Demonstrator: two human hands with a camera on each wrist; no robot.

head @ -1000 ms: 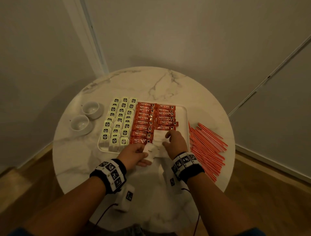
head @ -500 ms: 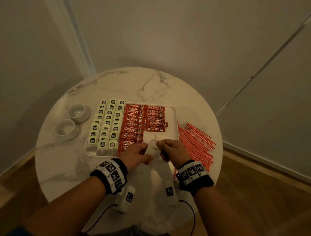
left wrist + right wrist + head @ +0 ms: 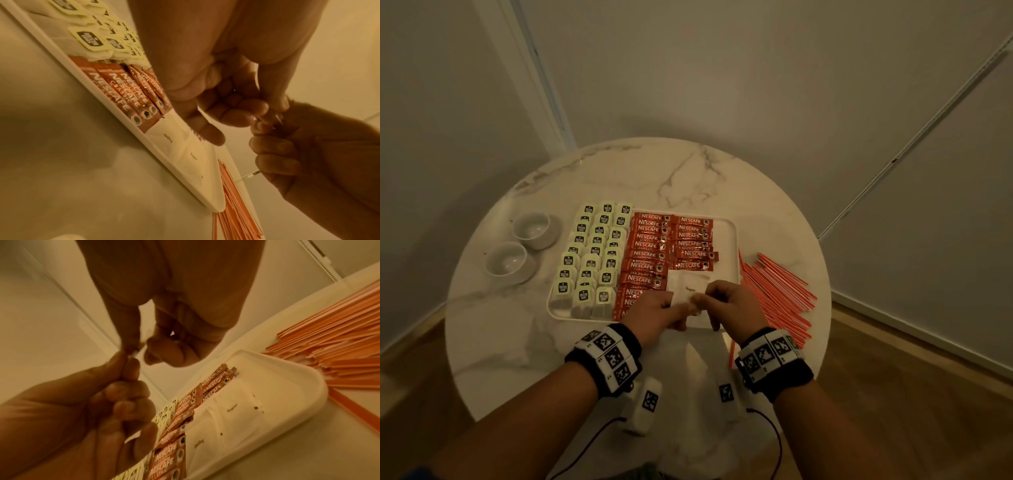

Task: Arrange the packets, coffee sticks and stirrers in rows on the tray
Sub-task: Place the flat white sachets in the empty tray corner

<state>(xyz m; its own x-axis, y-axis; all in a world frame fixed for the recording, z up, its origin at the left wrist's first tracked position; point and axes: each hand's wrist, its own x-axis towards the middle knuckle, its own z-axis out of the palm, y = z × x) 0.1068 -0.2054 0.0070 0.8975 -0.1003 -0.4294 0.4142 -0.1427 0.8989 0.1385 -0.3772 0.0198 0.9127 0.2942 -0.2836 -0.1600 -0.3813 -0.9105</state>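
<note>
On the white tray (image 3: 733,240), tea bags (image 3: 592,257) fill the left in rows and red coffee sticks (image 3: 654,246) form two columns in the middle. White sugar packets (image 3: 690,286) lie at its near right, also seen from the wrists (image 3: 171,138) (image 3: 232,408). Both hands meet just above the tray's near edge. My left hand (image 3: 681,306) holds white sugar packets (image 3: 678,300), and my right hand (image 3: 700,301) pinches them at the same spot. Fingers hide most of what is held. Orange stirrers (image 3: 774,291) lie loose on the table right of the tray.
Two white cups (image 3: 532,229) (image 3: 506,262) stand left of the tray on the round marble table (image 3: 619,171). Walls close in behind the table and wooden floor shows around it. The tray's far right strip is bare.
My right hand drew back from the tray's sugar packets to my left hand, and the two now pinch the held packets together. The head view shifted slightly.
</note>
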